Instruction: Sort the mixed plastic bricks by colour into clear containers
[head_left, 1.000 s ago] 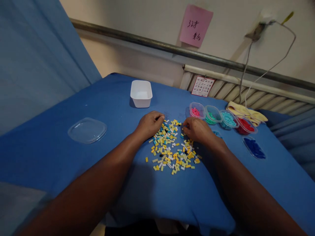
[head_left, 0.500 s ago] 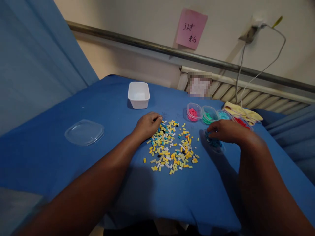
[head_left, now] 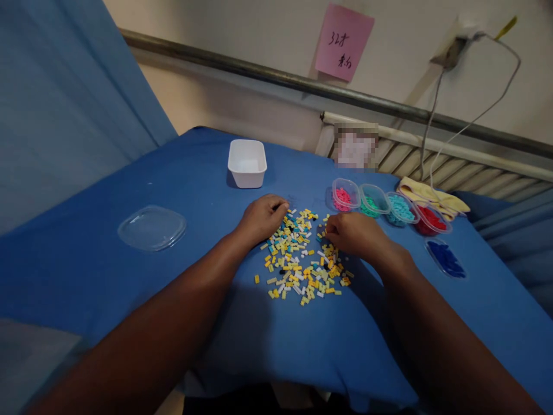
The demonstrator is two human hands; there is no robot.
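Observation:
A loose pile of small toy building bricks [head_left: 294, 252], mostly yellow and white with some teal and black ones, lies spread on the blue cloth. My left hand [head_left: 262, 219] rests at the pile's upper left edge, thumb and fingers closed together; whatever they may hold is hidden. At the upper right edge, my right hand [head_left: 356, 233] is bent down with its fingers pinched among the bricks, and its fingertips are too covered to show a brick. The right hand and forearm block the view of the cloth just right of the pile.
Clear tubs of pink bricks [head_left: 343, 199], green bricks [head_left: 370, 207], light blue bricks [head_left: 401, 208] and red bricks [head_left: 431, 221] stand behind my right hand. Dark blue bricks [head_left: 446, 258] lie farther right. A white tub [head_left: 247, 173], clear lid [head_left: 151, 228] and yellow cloth [head_left: 427, 196] are around.
My right hand has moved left from a clear tub of teal bricks to the pile's right edge; that tub is now hidden. My left hand stays at the pile. The view has shifted slightly.

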